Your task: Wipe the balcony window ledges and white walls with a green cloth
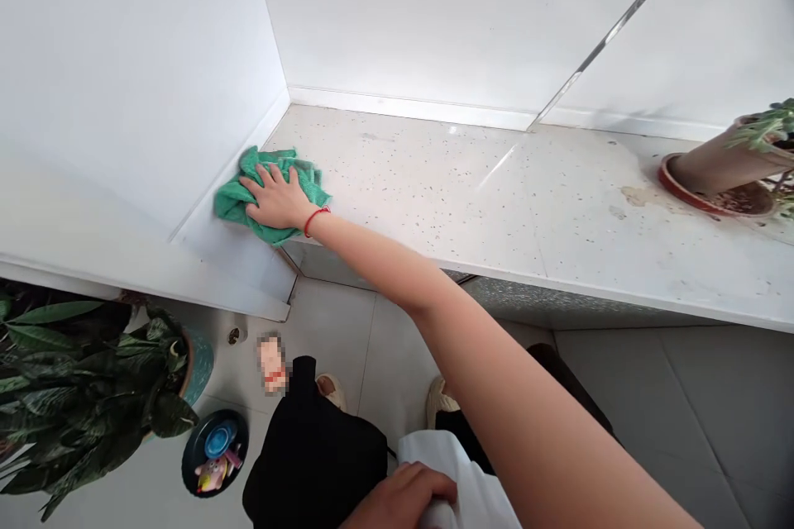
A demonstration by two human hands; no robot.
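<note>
My right hand (277,197) lies palm down on a crumpled green cloth (236,200), its fingers spread over the fabric. A red cord bracelet (315,219) circles that wrist. Under the cloth is the left end of a pale speckled ledge (422,182), and the cloth touches the white side panel (204,215). Low in the view, my left hand (406,498) is close to my body with its fingers curled together at white fabric (468,475). What those fingers hold, if anything, is hidden.
A brown plant pot (713,159) leans on a red saucer (676,192) at the ledge's right, beside brownish stains (636,196). A leafy plant (80,380) in a teal pot (199,364) fills the lower left. A dark basin (192,463) with small toys stands on the tiled floor.
</note>
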